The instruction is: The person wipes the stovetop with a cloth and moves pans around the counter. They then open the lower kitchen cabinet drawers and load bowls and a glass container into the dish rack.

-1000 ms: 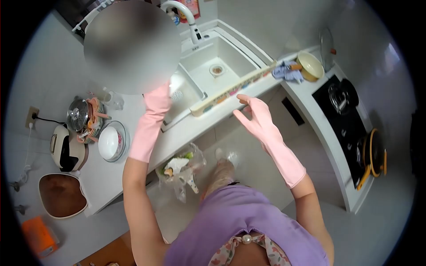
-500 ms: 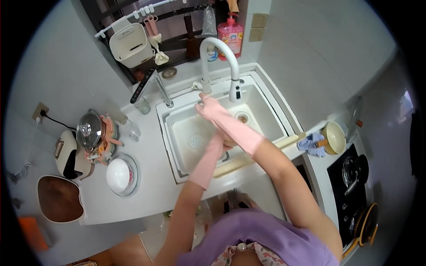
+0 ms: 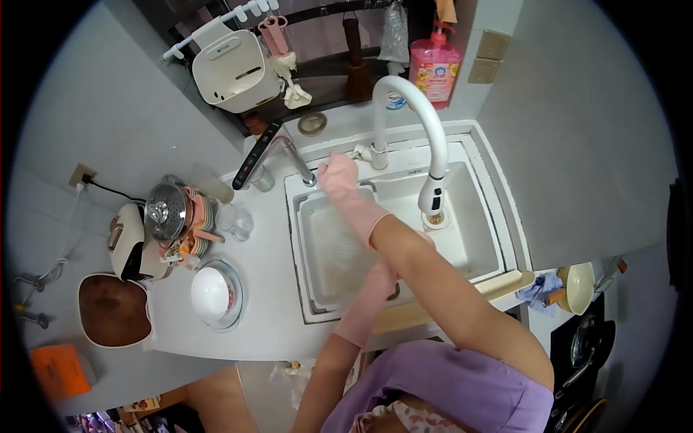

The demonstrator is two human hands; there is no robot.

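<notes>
Pink rubber gloves cover both of my hands. My right hand point(image 3: 338, 172) is at the back edge of the white sink point(image 3: 469, 252), with its fingers curled. It lies just left of the white faucet point(image 3: 379, 123) and its small side lever point(image 3: 361, 152); whatever it holds, if anything, is hidden. My left hand point(image 3: 426, 237) lies under my crossing right forearm, over the sink, with only a sliver showing and its fingers hidden. Below my right hand, a pale rectangular basin point(image 3: 325, 267) with a perforated drain patch sits in the sink's left part.
Left of the sink stand a chrome tap point(image 3: 292, 155), a clear glass pitcher point(image 3: 237, 221), stacked dishes with a metal colander point(image 3: 167, 211), and a white bowl point(image 3: 211, 292). Pink soap bottle point(image 3: 434, 68) stands behind. At right are a blue cloth point(image 3: 538, 291) and yellow pan point(image 3: 577, 289).
The view has shifted, so the sink appears lower and further right. My right hand's fingers, earlier partly extended near the faucet base, are now curled. My left hand has become more hidden behind my right forearm.
</notes>
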